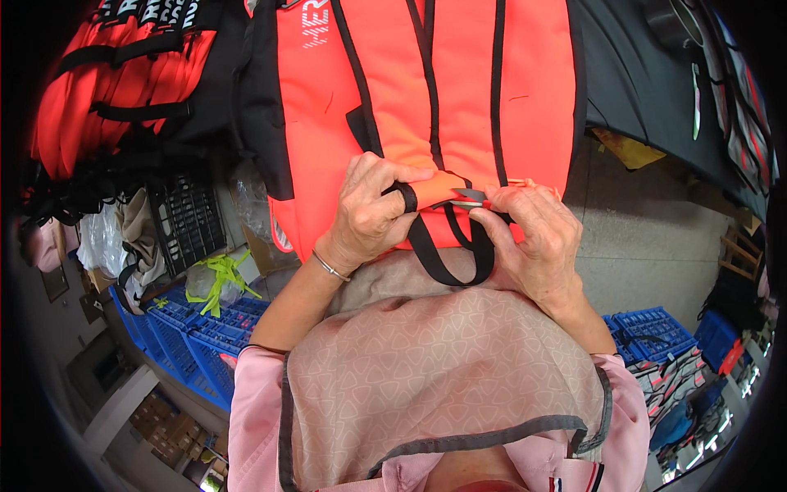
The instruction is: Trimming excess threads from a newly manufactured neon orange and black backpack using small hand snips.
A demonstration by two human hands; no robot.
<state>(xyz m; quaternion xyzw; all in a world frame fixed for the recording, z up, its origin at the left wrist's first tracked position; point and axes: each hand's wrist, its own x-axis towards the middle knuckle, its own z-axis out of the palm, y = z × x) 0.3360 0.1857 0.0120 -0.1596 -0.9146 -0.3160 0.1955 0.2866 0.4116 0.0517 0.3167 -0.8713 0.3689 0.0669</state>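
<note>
A bright orange bag with black trim (393,98) lies in front of me, its near end reaching my lap. My left hand (369,201) is closed, pinching a fold of the orange fabric and the black strap beside it. In my right hand (537,225) is a small pair of thread snips (469,195), held between thumb and fingers. Their grey blades lie against the edge of the orange fabric; the rest of the tool is hidden in the hand. Just below, a black webbing loop (451,275) hangs over my patterned beige apron (443,361).
More orange and black pieces (131,90) are stacked at the far left. Blue plastic crates (176,344) stand low at left, with bright green strips (220,279) on top. Another blue crate (652,332) is at right. Dark cloth (639,74) covers the table's right side.
</note>
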